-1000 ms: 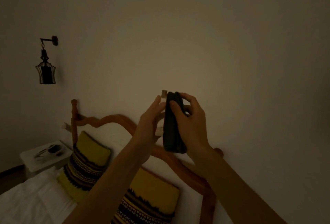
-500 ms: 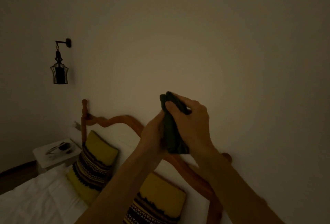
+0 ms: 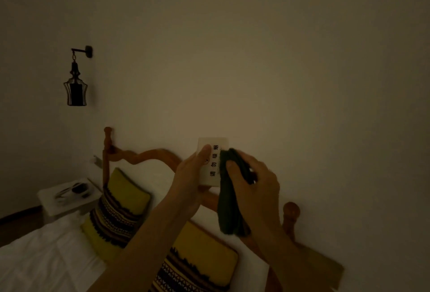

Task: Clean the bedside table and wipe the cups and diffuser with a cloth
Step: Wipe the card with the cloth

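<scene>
In the dim room my left hand (image 3: pixel 189 181) grips a small pale rectangular sign (image 3: pixel 212 152) with dark printed characters, thumb on its face, held up in front of the wall. My right hand (image 3: pixel 254 182) holds a dark folded cloth (image 3: pixel 229 205) against the sign's right edge; the cloth hangs down below my fingers. A white bedside table (image 3: pixel 67 201) stands far left beyond the bed, with a dark cup-like object (image 3: pixel 79 188) on it, too blurred to make out.
A wooden headboard (image 3: pixel 149 154) runs behind the bed, with a round post (image 3: pixel 290 210) at right. Two yellow patterned pillows (image 3: pixel 121 208) lean on it over white bedding (image 3: pixel 46 259). A dark lantern lamp (image 3: pixel 75 87) hangs on the wall at left.
The sign, covered by the cloth half a second ago, now faces me flat with its characters showing. The cloth has slid to its right edge. Both hands sit slightly lower.
</scene>
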Demonstrator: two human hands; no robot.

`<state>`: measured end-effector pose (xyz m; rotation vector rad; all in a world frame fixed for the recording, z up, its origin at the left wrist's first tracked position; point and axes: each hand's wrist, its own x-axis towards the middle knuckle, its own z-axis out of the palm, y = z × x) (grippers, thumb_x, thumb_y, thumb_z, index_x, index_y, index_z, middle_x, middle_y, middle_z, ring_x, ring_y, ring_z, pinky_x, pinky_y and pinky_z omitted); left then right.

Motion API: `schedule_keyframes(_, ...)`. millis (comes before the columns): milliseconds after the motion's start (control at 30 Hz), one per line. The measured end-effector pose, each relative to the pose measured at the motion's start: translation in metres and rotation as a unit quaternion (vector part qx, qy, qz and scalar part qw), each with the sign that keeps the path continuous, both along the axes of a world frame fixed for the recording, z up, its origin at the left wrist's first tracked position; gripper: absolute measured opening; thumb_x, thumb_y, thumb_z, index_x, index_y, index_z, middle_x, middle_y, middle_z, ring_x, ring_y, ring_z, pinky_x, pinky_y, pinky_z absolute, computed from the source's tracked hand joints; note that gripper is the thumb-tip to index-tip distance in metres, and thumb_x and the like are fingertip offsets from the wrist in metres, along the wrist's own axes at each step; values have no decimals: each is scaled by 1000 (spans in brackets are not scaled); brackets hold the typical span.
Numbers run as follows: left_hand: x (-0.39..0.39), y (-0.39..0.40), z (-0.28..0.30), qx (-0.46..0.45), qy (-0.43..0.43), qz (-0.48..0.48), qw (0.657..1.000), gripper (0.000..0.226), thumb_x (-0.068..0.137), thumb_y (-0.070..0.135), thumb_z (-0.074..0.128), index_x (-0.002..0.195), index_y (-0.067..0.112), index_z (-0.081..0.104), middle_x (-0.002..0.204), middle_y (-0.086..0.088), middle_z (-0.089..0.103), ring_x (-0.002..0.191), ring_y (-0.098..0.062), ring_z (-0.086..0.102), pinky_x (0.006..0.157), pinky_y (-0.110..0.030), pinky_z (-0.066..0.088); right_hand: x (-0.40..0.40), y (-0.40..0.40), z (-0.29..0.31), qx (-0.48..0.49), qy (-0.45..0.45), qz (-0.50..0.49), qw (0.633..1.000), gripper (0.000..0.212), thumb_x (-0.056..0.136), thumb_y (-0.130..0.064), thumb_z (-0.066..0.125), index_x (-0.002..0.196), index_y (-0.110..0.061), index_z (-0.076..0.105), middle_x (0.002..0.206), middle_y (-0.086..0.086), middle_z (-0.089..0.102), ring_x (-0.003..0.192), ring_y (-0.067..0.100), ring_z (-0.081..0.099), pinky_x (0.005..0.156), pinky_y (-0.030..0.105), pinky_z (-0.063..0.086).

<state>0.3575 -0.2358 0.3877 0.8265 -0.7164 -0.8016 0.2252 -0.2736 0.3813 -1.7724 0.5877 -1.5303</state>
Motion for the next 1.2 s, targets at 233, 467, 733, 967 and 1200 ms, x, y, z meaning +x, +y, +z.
schedule_keyframes(233,-1,-6,9,-5,-8,-8,1000,40,96,41,57,121,10,66,101,-12,71,93,-28,66,88,-47,57,3,-14,32,88,-32,83,992,34,92,-28,71,126,-23,68,108,0,75,88,20,75,76,43,63)
schedule_keyframes(467,2,3,2,9,-79,-17,997,39,84,40,69,118,20,67,96,-6,74,92,-27,68,75,-35,58,5,-12,17,51,-22,44,997,37,92,-28,70,129,-25,67,113,-1,74,92,14,73,79,40,63)
schedule_keyframes(733,9,10,-2,-42,-356,149,921,28,88,10,72,112,23,71,100,1,77,91,-16,73,78,-37,62,-10,-10,50,-223,90,-81,967,37,96,-18,65,133,-23,63,127,-6,67,108,6,65,96,14,50)
schedule_keyframes(967,11,11,-7,-51,-394,265,879,11,89,12,71,86,21,75,76,2,73,66,-15,67,62,-37,54,7,11,44,-426,212,-109,873,41,93,-12,55,134,-11,62,138,7,61,114,34,62,90,42,58)
schedule_keyframes(1200,12,17,-8,-96,-361,235,897,25,87,14,74,93,38,75,83,6,77,73,-17,71,65,-32,58,9,8,31,-437,187,-140,869,40,96,-11,54,135,-8,60,140,13,59,122,31,62,91,45,58)
